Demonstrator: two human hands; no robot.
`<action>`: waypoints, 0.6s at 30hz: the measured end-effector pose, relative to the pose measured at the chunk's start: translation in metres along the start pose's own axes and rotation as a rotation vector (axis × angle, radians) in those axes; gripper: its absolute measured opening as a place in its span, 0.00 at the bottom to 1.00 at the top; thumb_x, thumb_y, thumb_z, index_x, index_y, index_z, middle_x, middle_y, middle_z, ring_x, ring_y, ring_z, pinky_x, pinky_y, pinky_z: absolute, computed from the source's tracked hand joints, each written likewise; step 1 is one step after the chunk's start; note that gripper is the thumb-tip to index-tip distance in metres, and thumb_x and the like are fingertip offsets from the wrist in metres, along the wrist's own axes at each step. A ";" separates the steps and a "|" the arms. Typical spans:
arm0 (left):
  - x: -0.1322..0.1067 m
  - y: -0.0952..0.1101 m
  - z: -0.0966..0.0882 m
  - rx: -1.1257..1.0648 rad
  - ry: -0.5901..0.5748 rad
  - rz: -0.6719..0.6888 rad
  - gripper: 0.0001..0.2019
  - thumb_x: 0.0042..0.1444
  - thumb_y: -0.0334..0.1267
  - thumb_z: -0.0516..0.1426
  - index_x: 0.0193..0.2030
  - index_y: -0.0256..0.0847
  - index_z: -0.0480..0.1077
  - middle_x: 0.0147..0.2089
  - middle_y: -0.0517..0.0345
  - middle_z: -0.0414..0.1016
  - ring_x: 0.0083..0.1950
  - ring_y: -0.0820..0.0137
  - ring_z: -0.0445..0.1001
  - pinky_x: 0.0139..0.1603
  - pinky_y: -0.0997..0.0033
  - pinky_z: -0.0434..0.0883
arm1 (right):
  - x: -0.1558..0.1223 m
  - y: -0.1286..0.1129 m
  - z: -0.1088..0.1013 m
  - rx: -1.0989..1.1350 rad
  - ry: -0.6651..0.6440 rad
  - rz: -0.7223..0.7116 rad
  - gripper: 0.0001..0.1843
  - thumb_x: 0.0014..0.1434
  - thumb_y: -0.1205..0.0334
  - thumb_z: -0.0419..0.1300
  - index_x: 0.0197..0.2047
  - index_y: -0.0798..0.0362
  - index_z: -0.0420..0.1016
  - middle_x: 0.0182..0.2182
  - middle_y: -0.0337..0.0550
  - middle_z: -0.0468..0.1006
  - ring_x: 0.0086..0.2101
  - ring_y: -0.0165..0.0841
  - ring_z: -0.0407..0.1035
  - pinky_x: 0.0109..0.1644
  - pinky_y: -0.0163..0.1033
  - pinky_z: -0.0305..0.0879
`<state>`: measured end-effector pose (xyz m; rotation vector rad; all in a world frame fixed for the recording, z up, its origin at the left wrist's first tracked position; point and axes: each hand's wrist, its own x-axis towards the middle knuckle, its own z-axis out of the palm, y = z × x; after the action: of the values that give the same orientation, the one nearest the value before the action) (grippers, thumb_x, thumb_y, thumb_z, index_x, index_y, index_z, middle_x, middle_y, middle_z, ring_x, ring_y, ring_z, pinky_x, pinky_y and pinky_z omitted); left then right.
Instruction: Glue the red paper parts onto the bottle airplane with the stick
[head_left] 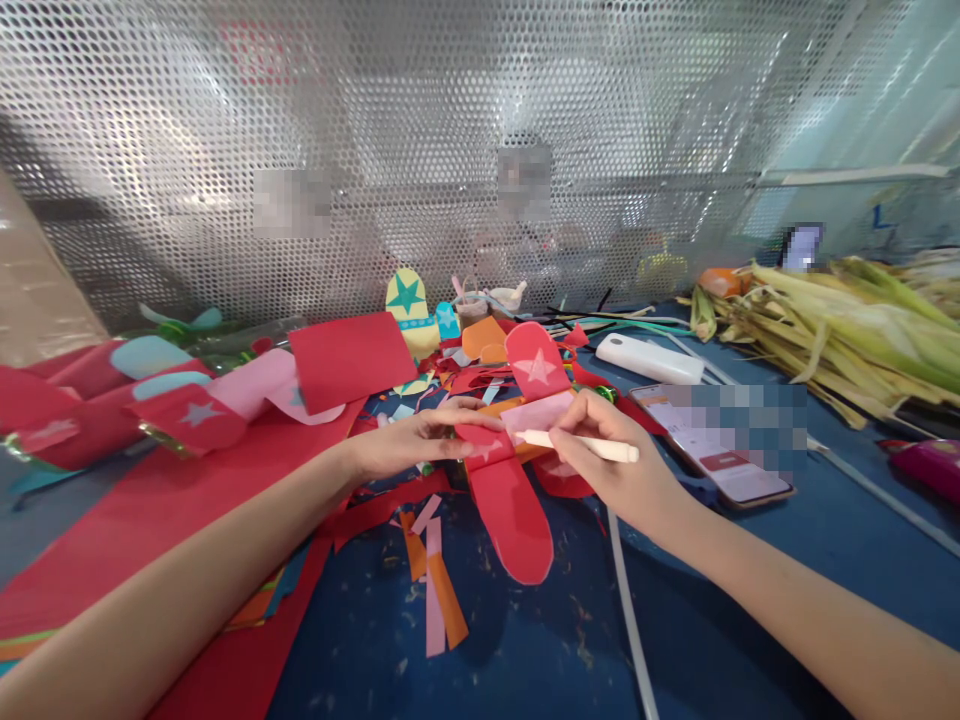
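A red paper craft [517,515] with rounded ends and pale stars lies in front of me, crossed by orange and pink paper pieces. My left hand [420,437] grips its left side, fingers and thumb reaching over the star. Between the fingers of my right hand [611,440] is a cream-coloured marker pen [611,450]. The pen's tip meets the pink paper strip [536,412] at the middle of the craft. Orange and pink paper scraps [435,590] are scattered just below, on the blue surface.
Red paper [247,590] and rolled star pieces [199,415] fill the left. A yellow paper craft [406,297] stands behind. To the right are a phone [720,450], a white device [649,358], a cable [630,610] and corn husks [847,320]. Perforated metal [420,130] closes the back.
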<state>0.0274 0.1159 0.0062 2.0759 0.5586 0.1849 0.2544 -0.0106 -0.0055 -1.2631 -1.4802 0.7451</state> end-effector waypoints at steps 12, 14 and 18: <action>0.000 -0.002 0.000 -0.020 0.000 -0.027 0.26 0.53 0.61 0.58 0.57 0.58 0.70 0.70 0.64 0.55 0.74 0.55 0.42 0.71 0.52 0.43 | 0.000 0.003 0.000 -0.006 -0.007 -0.019 0.10 0.58 0.57 0.57 0.29 0.49 0.59 0.24 0.35 0.68 0.25 0.28 0.66 0.26 0.34 0.63; 0.000 -0.001 0.000 -0.021 -0.001 -0.025 0.26 0.53 0.61 0.58 0.57 0.58 0.70 0.70 0.64 0.55 0.73 0.55 0.42 0.71 0.52 0.43 | 0.000 0.004 0.000 -0.004 -0.003 -0.009 0.10 0.58 0.57 0.57 0.30 0.49 0.59 0.24 0.35 0.69 0.25 0.29 0.67 0.27 0.35 0.63; 0.000 0.000 0.001 -0.018 0.002 -0.019 0.27 0.52 0.62 0.58 0.57 0.57 0.70 0.70 0.63 0.56 0.73 0.55 0.43 0.71 0.52 0.43 | 0.000 0.005 0.000 0.005 -0.001 0.003 0.10 0.59 0.56 0.57 0.30 0.49 0.60 0.25 0.35 0.70 0.25 0.29 0.68 0.28 0.35 0.65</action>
<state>0.0274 0.1152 0.0062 2.0527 0.5756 0.1800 0.2560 -0.0094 -0.0101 -1.2611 -1.4768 0.7514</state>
